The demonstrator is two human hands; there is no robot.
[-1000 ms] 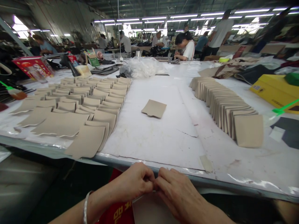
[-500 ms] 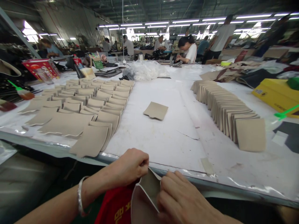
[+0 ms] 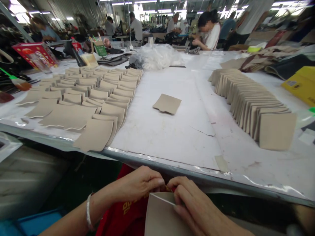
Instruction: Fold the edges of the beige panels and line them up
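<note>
Beige everywhere on this bench tbh. The big white-covered table (image 3: 172, 137) fills most of the view. There's a fanned-out spread of flat beige cutouts (image 3: 93, 98) on its left side, a tidy row of folded ones (image 3: 248, 98) standing along the right, and one loose piece (image 3: 167, 104) lying alone in the middle.

Below the near table edge, in front of a red apron (image 3: 123, 213), is the beige piece (image 3: 159, 216) in hand. It's held low by the lap with its top edge turned over in a fold. My guess is it's light, thin and bendy, some faux-leather kind of sheet, stiff enough to keep a crease. Doesn't look fragile, though it might be a bit slick. Best gripped right at that folded edge with the fingertips.

The left hand (image 3: 140, 185), with a bracelet (image 3: 88, 212) on the wrist, is curled closed and pinching the upper edge. The right hand (image 3: 194, 206) is closed too, pinching the fold just beside the left, and the two are nearly touching.
</note>
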